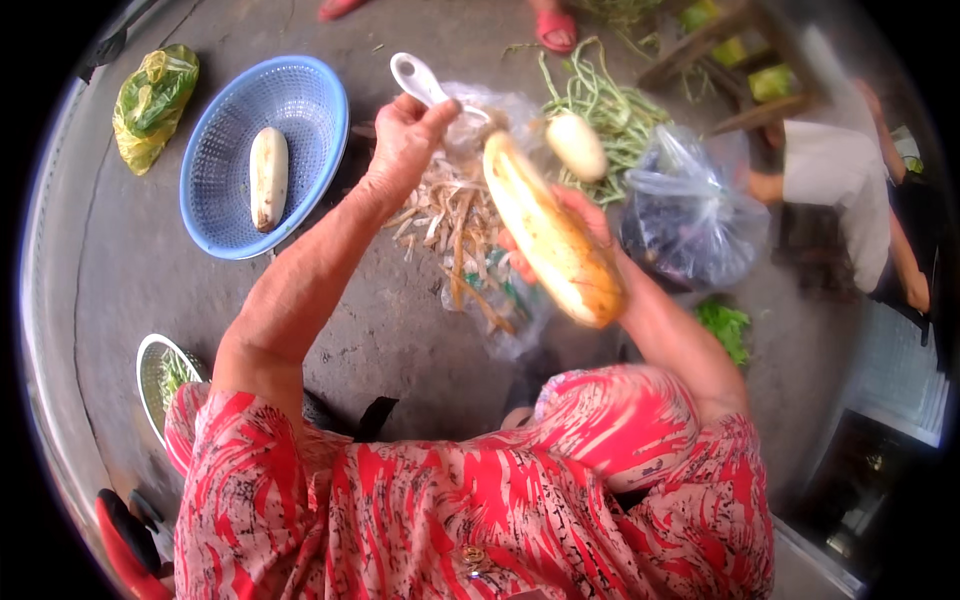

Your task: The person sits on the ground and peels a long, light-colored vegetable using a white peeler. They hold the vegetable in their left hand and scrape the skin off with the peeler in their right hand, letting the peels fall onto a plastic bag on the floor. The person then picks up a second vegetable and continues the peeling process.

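My left hand [409, 139] grips a white-handled peeler [427, 86], its head close to the far end of a long vegetable. This vegetable [551, 232] is thick, pale yellow with brownish patches, and slants down to the right. My right hand [589, 217] holds it from beneath and the right side. Under both hands lies a heap of brown and whitish peelings [454, 217] on plastic bags. Beyond the right hand, a cream-coloured oval vegetable [576, 146] rests against a bunch of long green beans [622, 124]. The peeler's blade is blurred.
At left stands a blue plastic colander [199, 180] holding one pale long vegetable [268, 180]. Beyond it is a yellow bag of greens [156, 109]. A tied transparent bag [694, 206], leafy greens [724, 326] and a wooden stool [735, 64] are at right. Another person's sandalled foot [556, 30] shows ahead.
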Demonstrator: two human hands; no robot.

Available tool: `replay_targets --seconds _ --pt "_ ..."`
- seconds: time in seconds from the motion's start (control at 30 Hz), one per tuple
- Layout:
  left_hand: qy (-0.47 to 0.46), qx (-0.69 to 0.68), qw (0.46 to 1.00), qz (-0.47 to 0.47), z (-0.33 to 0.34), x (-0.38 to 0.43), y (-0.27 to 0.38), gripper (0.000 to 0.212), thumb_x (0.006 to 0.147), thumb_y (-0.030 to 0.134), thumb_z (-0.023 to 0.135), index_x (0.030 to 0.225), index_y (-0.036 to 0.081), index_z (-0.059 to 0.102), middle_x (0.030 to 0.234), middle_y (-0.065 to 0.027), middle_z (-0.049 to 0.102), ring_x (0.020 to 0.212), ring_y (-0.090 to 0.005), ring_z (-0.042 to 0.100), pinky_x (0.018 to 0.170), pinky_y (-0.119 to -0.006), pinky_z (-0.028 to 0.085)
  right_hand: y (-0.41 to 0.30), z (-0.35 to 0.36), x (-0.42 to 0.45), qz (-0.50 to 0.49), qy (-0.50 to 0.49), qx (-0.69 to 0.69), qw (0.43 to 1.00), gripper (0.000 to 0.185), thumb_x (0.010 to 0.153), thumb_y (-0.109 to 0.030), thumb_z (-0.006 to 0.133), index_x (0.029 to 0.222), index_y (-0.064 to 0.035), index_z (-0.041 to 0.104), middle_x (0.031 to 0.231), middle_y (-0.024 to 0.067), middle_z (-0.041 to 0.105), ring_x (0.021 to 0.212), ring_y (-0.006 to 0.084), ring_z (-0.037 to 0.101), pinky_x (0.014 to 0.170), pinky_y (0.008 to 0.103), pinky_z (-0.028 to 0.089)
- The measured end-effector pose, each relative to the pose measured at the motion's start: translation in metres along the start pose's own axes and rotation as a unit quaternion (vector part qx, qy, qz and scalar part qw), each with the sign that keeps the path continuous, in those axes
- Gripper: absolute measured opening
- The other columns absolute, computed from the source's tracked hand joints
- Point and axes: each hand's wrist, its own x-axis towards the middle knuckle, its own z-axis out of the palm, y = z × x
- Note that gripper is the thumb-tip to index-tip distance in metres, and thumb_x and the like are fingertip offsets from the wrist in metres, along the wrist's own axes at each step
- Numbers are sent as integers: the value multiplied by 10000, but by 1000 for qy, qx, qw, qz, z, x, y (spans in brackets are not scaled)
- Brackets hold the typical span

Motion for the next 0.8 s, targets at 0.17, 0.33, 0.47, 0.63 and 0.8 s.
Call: replay_targets --seconds 0.17,0.33,0.47,0.63,0.8 --pt "31 -64 994 -80 -12 5 0 206 885 222 594 859 21 564 631 18 476 491 -69 354 464 -226 292 -4 -4 4 10 -30 31 999 611 853 -503 500 1222 -18 461 992 232 562 790 316 601 634 392 529" --pt "-160 -15 985 -58 27 -58 21 225 872 205 627 978 8 600 812 -16 613 674 -69 532 600 -227 441 0 3 9 -49 26 25 998 409 911 -356 495 1172 -43 515 976 91 628 802 193 644 697 337 555" --pt "-178 1 983 43 33 -61 18 265 866 213 643 1022 3 602 891 -23 637 777 -88 554 714 -254 464 0 0 7 -35 28 31 999 405 912 -364 501 1171 -54 518 959 95 636 811 191 642 707 355 553" --pt "-28 52 998 -2 -10 17 -3 196 896 203 594 947 14 601 766 -1 597 648 -52 483 562 -207 384 3 1 7 20 32 -9 999 504 898 -450 482 1195 -43 502 915 145 625 749 248 646 643 385 560" --pt "21 -152 977 -149 -23 2 -14 157 879 162 584 861 13 536 648 11 480 480 -52 315 441 -206 271 -2 9 5 -13 -6 -4 1000 584 902 -517 404 1180 -11 496 928 202 597 726 279 648 601 366 559"
